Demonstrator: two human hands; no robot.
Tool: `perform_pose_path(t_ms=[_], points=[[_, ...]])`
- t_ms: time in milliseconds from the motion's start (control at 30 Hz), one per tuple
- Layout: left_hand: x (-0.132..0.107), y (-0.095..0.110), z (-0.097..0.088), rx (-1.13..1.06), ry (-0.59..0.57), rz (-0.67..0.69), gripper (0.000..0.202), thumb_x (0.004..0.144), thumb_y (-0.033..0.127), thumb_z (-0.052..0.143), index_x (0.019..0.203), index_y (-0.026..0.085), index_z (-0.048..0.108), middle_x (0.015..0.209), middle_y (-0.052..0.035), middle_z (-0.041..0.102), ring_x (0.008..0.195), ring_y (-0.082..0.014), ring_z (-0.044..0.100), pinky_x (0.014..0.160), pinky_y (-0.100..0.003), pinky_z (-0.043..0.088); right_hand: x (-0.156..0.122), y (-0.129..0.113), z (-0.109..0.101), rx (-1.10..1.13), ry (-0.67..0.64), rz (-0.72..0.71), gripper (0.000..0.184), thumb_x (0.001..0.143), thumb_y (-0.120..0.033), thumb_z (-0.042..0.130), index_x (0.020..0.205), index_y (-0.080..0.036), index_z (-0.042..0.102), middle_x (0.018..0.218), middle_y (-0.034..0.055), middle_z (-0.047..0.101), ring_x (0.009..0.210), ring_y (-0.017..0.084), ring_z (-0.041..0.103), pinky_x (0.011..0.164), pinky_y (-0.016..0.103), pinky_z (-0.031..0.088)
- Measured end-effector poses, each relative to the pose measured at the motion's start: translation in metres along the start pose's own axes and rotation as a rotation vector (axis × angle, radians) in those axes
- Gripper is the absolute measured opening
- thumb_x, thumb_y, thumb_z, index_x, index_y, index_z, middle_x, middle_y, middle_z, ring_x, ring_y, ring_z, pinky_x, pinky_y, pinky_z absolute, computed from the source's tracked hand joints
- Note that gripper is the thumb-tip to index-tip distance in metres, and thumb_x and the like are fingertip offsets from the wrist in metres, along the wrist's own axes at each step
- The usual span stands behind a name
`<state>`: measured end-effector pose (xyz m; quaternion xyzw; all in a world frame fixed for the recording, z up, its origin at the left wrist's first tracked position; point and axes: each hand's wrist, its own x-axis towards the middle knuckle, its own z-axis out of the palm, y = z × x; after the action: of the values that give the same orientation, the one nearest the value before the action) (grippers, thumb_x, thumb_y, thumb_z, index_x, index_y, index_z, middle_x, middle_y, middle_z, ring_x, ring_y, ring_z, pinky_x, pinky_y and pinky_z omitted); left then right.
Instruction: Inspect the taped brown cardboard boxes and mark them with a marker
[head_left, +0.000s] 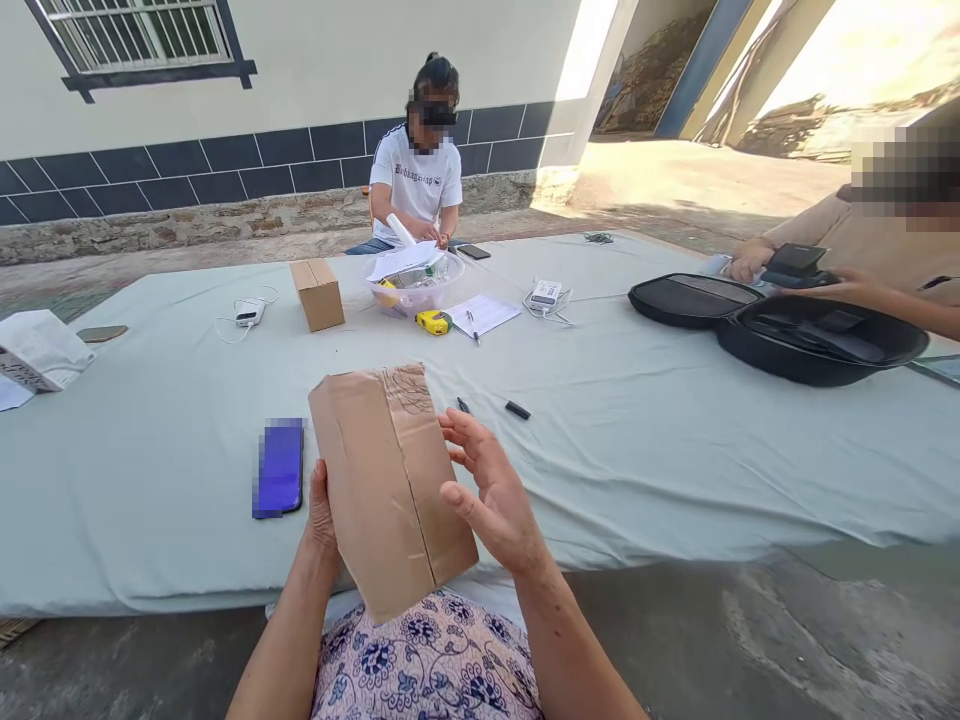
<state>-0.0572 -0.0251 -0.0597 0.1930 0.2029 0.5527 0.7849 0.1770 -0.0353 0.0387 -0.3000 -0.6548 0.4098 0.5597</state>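
A brown cardboard box [375, 480] with a centre seam and dark scribbles at its top right corner is tilted in front of my body, over the table's near edge. My left hand [322, 510] grips its left side, the fingers mostly hidden behind it. On the other side, my right hand [487, 485] has its fingers apart beside the box's right edge; whether the fingertips touch it I cannot tell. Just beyond that hand lie a black marker [464, 407], partly hidden, and a black cap [517, 410]. A phone with a blue screen [281, 467] rests left of the box.
Across the cloth-covered table [600, 480] stand a smaller carton [318, 295], a plastic basket [420, 292], a yellow tape measure [433, 322] and a paper sheet [487, 313]. An open black case [817, 340] lies right. One person [416, 175] sits opposite, another [892, 240] at right.
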Motion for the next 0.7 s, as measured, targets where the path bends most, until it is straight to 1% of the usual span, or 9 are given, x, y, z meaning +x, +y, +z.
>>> perform_pose_path(t_ms=[67, 167, 267, 300, 367, 467, 533, 600, 700], points=[[0.002, 0.0, 0.0, 0.043, 0.064, -0.009, 0.08, 0.072, 0.073, 0.077, 0.131, 0.02, 0.07, 0.122, -0.0118, 0.078, 0.13, -0.0414, 0.063, 0.112, -0.056, 0.049, 0.0, 0.0, 0.002, -0.013, 0.045, 0.053, 0.067, 0.093, -0.053, 0.072, 0.152, -0.036, 0.046, 0.153, 0.0086, 0.056, 0.138, 0.029, 0.057, 0.108, 0.045, 0.053], [0.01, 0.003, 0.013, 0.232, 0.156, 0.011, 0.086, 0.07, 0.064, 0.084, 0.14, 0.019, 0.064, 0.124, -0.0135, 0.077, 0.128, -0.0414, 0.065, 0.106, -0.053, 0.054, 0.001, 0.0, 0.005, -0.054, 0.143, 0.088, 0.072, 0.09, -0.047, 0.075, 0.154, -0.033, 0.044, 0.156, 0.0106, 0.054, 0.14, 0.03, 0.056, 0.109, 0.046, 0.052], [0.014, 0.007, 0.037, 0.483, 0.261, 0.219, 0.084, 0.078, 0.054, 0.083, 0.152, 0.029, 0.052, 0.134, -0.0091, 0.073, 0.127, -0.0348, 0.066, 0.105, -0.047, 0.055, 0.004, 0.005, 0.009, -0.105, 0.234, 0.048, 0.067, 0.091, -0.038, 0.073, 0.151, -0.03, 0.045, 0.145, 0.0116, 0.064, 0.134, 0.028, 0.06, 0.103, 0.045, 0.055], [0.013, 0.008, 0.044, 0.521, 0.257, 0.285, 0.084, 0.081, 0.057, 0.08, 0.154, 0.033, 0.048, 0.139, -0.0084, 0.07, 0.129, -0.0331, 0.065, 0.106, -0.047, 0.053, 0.005, 0.008, 0.011, -0.121, 0.248, 0.022, 0.065, 0.091, -0.035, 0.071, 0.15, -0.029, 0.046, 0.14, 0.0115, 0.066, 0.131, 0.027, 0.062, 0.1, 0.044, 0.056], [0.009, 0.009, 0.055, 0.556, 0.169, 0.355, 0.087, 0.081, 0.069, 0.074, 0.156, 0.035, 0.045, 0.15, -0.0089, 0.062, 0.137, -0.0333, 0.059, 0.11, -0.047, 0.05, 0.007, 0.013, 0.013, -0.149, 0.266, -0.026, 0.06, 0.091, -0.031, 0.069, 0.147, -0.028, 0.048, 0.137, 0.0109, 0.068, 0.128, 0.027, 0.064, 0.097, 0.043, 0.057], [0.001, 0.011, 0.06, 0.629, 0.009, 0.376, 0.105, 0.065, 0.08, 0.077, 0.155, 0.033, 0.048, 0.16, -0.0114, 0.051, 0.148, -0.0391, 0.045, 0.115, -0.047, 0.046, 0.007, 0.018, 0.016, -0.173, 0.281, -0.055, 0.056, 0.09, -0.03, 0.069, 0.143, -0.029, 0.052, 0.136, 0.0101, 0.067, 0.125, 0.026, 0.064, 0.096, 0.042, 0.057], [-0.001, 0.012, 0.057, 0.677, -0.031, 0.371, 0.113, 0.059, 0.079, 0.082, 0.156, 0.034, 0.046, 0.163, -0.0114, 0.047, 0.151, -0.0415, 0.039, 0.116, -0.048, 0.045, 0.007, 0.017, 0.015, -0.181, 0.276, -0.055, 0.056, 0.09, -0.031, 0.068, 0.143, -0.028, 0.052, 0.136, 0.0102, 0.066, 0.124, 0.026, 0.064, 0.095, 0.041, 0.057], [-0.001, 0.012, 0.051, 0.701, -0.045, 0.362, 0.113, 0.059, 0.076, 0.085, 0.157, 0.035, 0.043, 0.164, -0.0109, 0.045, 0.154, -0.0419, 0.035, 0.118, -0.049, 0.043, 0.006, 0.013, 0.014, -0.198, 0.274, -0.037, 0.058, 0.09, -0.037, 0.068, 0.145, -0.028, 0.05, 0.137, 0.0111, 0.064, 0.122, 0.027, 0.063, 0.093, 0.041, 0.057], [0.0, 0.013, 0.045, 0.738, -0.057, 0.365, 0.11, 0.062, 0.069, 0.087, 0.157, 0.034, 0.044, 0.164, -0.0107, 0.045, 0.155, -0.0419, 0.033, 0.121, -0.049, 0.04, 0.009, 0.006, 0.011, -0.214, 0.282, 0.055, 0.068, 0.089, -0.051, 0.067, 0.15, -0.027, 0.047, 0.141, 0.0127, 0.061, 0.114, 0.027, 0.063, 0.084, 0.039, 0.057]])
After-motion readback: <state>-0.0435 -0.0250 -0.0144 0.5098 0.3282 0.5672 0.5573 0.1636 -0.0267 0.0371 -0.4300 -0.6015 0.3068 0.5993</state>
